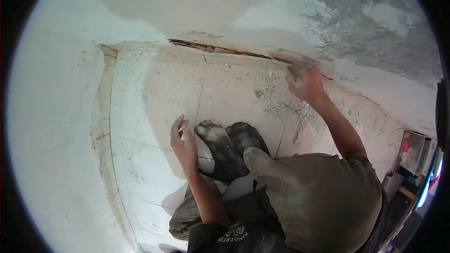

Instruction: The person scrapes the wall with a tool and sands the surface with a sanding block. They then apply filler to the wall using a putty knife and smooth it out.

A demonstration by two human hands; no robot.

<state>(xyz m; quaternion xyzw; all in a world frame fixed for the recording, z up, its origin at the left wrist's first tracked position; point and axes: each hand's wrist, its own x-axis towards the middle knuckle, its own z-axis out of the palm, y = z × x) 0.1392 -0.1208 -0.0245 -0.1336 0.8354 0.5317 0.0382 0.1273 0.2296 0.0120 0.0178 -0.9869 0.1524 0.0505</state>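
One right hand [307,83], grip unclear, is by the crack [211,48], perhaps to feel it; the left hand [185,147] hangs loosely open, apart.

Pale lettering on the front of the person's black shirt [262,245] read "KINGERTE", curving in an arc below a small pale checkered emblem [240,229]. Whether more letters followed the last "E" could not be told. It was the only wording legible in the view; no number or sign could be read.
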